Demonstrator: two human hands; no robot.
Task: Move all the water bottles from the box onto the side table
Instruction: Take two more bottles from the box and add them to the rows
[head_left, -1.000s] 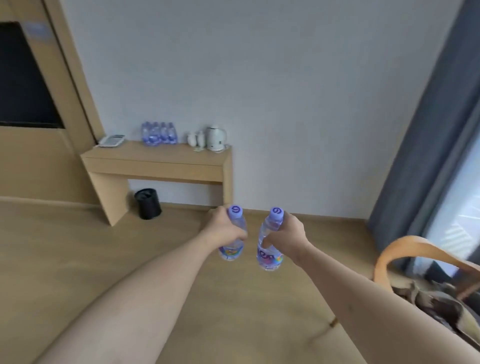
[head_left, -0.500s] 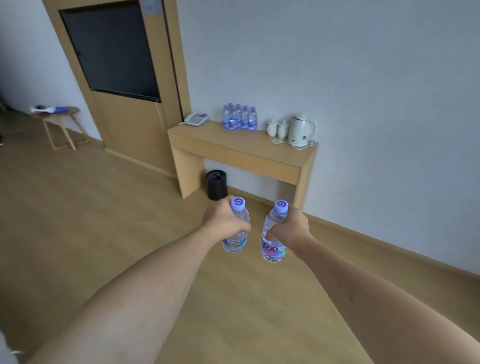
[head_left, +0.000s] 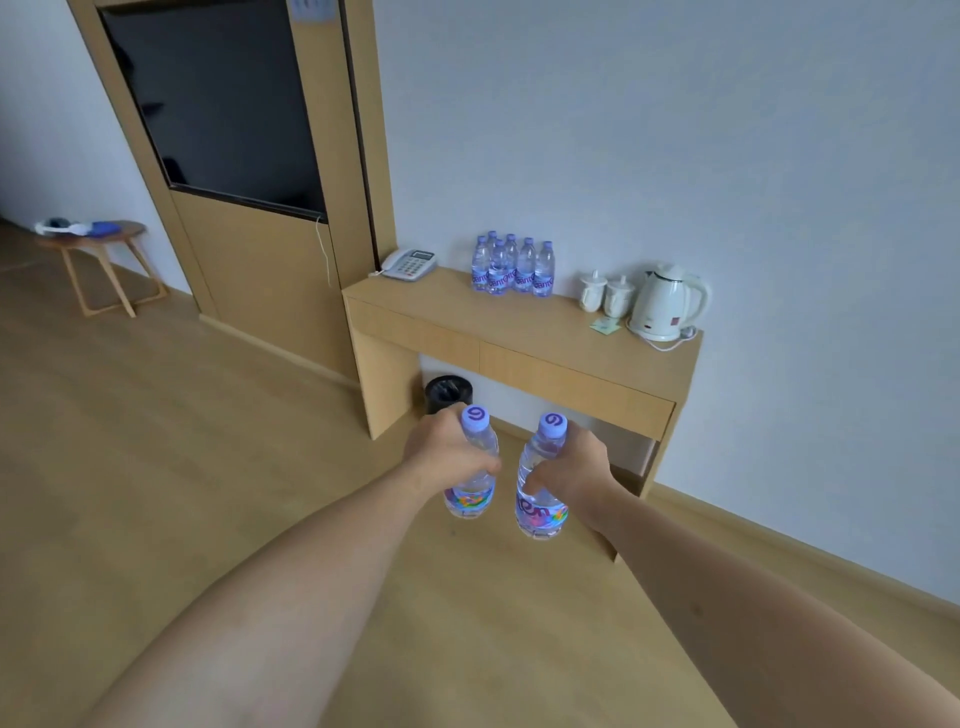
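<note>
My left hand (head_left: 442, 449) grips a clear water bottle (head_left: 474, 496) with a purple cap, held upright out in front of me. My right hand (head_left: 571, 464) grips a second bottle (head_left: 539, 512) of the same kind, just to the right of the first. Both hang in the air above the wooden floor, short of the wooden side table (head_left: 519, 343) against the wall. Several water bottles (head_left: 514, 266) stand grouped at the back of that table top. The box is out of view.
On the table are a white phone (head_left: 409, 264) at the left, two white cups (head_left: 605, 293) and a white kettle (head_left: 665, 302) at the right. A black bin (head_left: 445, 392) stands under it. A dark screen panel (head_left: 223, 104) and a small stool (head_left: 104, 260) are to the left.
The view has swung left and closed in on the side table, which now looks larger. The chair and curtain have left the view. Both hands keep holding their bottles.
</note>
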